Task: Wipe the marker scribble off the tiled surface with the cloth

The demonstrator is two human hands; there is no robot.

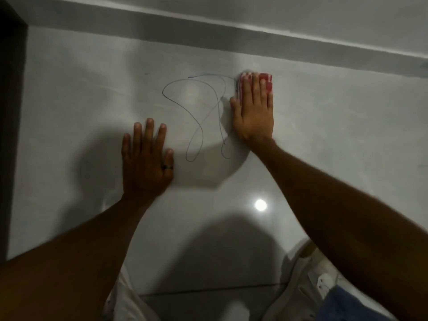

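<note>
Only a blue scribble (203, 117) marks the tile (324, 135); no lettering.

Two bare hands are counted on the glossy pale grey tiled surface (324, 140): one left hand (147, 163) laid flat with fingers spread, and one right hand (253, 112) pressed flat. One folded red-and-white patterned cloth (266, 81) is recorded, one looping thin blue marker scribble (199, 117), and one dark band ring (167, 167) on the left hand. One round white light reflection (260, 205) and two pale shoes, left (120, 297) and right (308, 281), are also listed.
</note>
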